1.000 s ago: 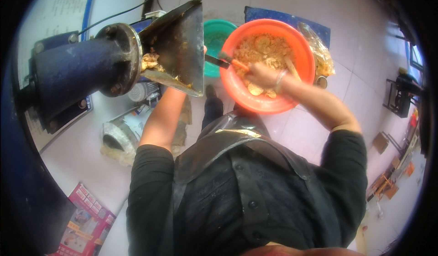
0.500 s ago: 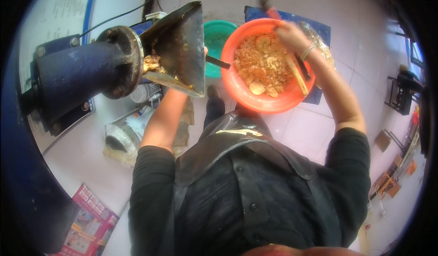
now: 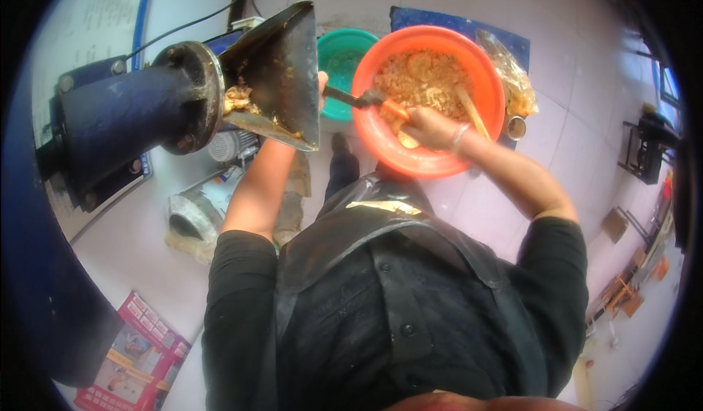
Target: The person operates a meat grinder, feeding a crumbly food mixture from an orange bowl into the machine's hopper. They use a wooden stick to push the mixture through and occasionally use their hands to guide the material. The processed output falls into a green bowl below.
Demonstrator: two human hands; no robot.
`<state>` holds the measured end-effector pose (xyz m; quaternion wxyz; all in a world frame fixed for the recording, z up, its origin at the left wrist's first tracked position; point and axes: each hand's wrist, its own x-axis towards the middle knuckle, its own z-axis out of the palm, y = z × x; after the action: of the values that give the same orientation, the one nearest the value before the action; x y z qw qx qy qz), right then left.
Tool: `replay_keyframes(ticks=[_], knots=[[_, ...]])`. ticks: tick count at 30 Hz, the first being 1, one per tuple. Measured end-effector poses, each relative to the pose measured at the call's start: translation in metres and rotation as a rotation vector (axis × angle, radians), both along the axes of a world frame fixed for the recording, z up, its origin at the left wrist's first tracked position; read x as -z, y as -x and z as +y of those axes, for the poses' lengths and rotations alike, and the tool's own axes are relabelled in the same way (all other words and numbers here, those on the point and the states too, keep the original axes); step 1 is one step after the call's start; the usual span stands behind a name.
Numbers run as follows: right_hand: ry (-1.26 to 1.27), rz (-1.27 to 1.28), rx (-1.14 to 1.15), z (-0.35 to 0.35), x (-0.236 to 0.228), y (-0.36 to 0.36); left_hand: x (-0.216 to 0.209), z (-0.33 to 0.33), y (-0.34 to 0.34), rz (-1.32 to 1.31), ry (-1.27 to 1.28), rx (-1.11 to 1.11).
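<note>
My right hand is closed round the orange handle of a hammer, above a large orange basin. The hammer's dark head meets the free end of a dark metal bar. At the bar's other end, the fingers of my left hand show beside a metal hopper; they seem to grip the bar, but the hopper hides most of that hand. Pale, crumbly food fills much of the basin, with a wooden stick leaning in it. Yellowish scraps lie inside the hopper.
The hopper joins a blue, bolted machine tube on my left. A green basin stands behind the bar. Beyond the orange basin are a blue mat, a clear plastic bag and a round metal piece.
My right hand has swung the hammer down and left from over the basin's far right side, bringing its head to the bar's end. My left hand stays by the hopper.
</note>
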<state>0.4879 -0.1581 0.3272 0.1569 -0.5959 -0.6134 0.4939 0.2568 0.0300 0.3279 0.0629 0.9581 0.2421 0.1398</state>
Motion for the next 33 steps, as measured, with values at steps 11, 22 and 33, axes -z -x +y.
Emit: replay_keyframes(ticks=[11,22,33], knots=[[0.4,0.578,0.953,-0.057,0.005,-0.063,-0.043,0.002,-0.024,0.0,-0.129,0.079],[0.262,0.402,0.734,-0.094,0.05,-0.002,0.045,-0.152,0.009,0.264,0.944,0.088],[0.556,0.456,-0.136,-0.018,0.017,0.275,-0.004,-0.161,0.248,0.51,0.51,-0.135]])
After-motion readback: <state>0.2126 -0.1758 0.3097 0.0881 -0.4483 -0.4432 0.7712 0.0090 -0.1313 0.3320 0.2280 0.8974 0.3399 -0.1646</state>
